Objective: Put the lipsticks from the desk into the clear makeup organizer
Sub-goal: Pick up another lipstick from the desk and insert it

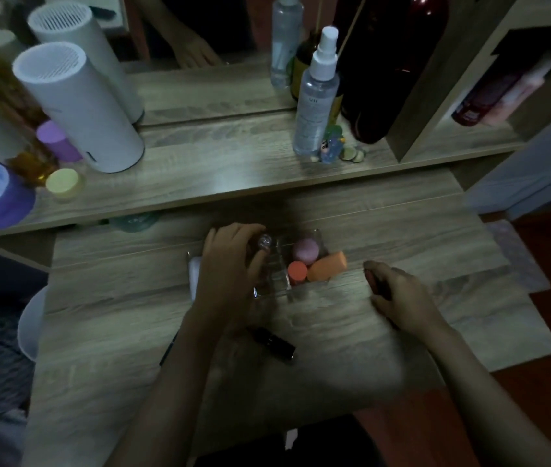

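While left hand (230, 264) grips clear-capped lipstick (265, 242), dark glossy lipstick (275, 342) lies loose, right grip unclear.

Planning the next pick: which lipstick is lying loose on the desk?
The black lipstick, on its side near the left wrist. The other is in the right hand.

The left hand (230, 271) is covering the organizer's (280, 291) left part and a white thing (195, 271) beside it. The right hand (398, 298) is hiding most of a dark item (370, 276) in its fingers. A forearm is masking one end of the lipstick (275, 342); dimness is blurring everything.
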The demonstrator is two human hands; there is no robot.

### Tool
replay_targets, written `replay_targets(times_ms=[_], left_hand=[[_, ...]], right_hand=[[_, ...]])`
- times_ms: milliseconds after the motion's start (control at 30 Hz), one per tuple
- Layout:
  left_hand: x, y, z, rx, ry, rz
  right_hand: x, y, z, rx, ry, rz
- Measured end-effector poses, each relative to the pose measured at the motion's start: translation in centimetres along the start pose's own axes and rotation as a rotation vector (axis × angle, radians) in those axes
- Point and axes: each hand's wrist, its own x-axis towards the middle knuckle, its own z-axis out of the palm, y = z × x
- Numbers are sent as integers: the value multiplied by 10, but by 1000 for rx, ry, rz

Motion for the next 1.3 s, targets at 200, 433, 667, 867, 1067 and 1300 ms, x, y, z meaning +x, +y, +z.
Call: replay_targets(times_ms=[200,433,667,867,1067,1300], left_hand=[[-14,-7,-18,-53,7,-58],[-72,-31,-36,-58,36,-240],[-138,-60,-32,-7,-61,-538],[-154,-66,-23,22,-88,-588],[-141,-61,-17,41,-26,-576],[-124,-47,-16,-116,-24,-511]], right_hand=[[-7,-20,-45,340,239,-116],[14,-101,-74,283,78,-341],[50,-142,-29,-230,23,-429],[68,-149,-8,-492,32,-468],[73,-157,-1,-539,21,-504],[83,-155,7,-404,-101,-498]])
